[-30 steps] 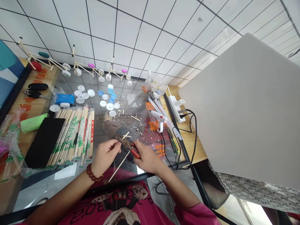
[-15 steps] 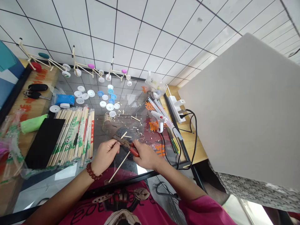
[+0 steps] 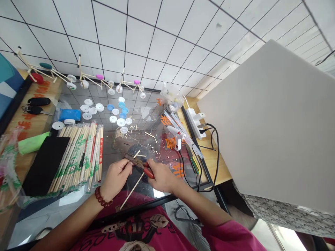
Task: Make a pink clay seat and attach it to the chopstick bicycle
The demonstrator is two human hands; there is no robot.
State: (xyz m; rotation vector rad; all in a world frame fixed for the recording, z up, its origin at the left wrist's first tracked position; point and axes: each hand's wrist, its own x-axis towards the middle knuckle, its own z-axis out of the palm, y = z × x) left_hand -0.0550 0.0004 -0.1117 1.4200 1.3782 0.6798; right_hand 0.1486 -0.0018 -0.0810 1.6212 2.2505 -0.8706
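My right hand (image 3: 162, 176) is closed around the red handles of a pair of pliers (image 3: 136, 161), whose rusty metal jaws point left. Close against the jaws, my left hand (image 3: 116, 176) has its thumb and fingers pinched together. What sits between those fingertips is too small and covered to make out. Beneath the pliers, a long thin wooden stick (image 3: 132, 191) slants down toward the table's front edge. Short cut stick pieces (image 3: 141, 155) lie just beyond the jaws on the glass table (image 3: 110, 143).
Packs of chopsticks (image 3: 78, 157) and a black sheet (image 3: 45, 165) lie left. Several bottle caps (image 3: 121, 122) and wood scraps are scattered beyond my hands. Stick models with cap wheels (image 3: 101, 77) stand along the back. A glue gun (image 3: 177, 134), cables and a power strip (image 3: 195, 122) are right.
The view has shifted slightly, so the whole table appears a little lower and further left. Both hands and the pliers keep nearly the same position relative to each other.
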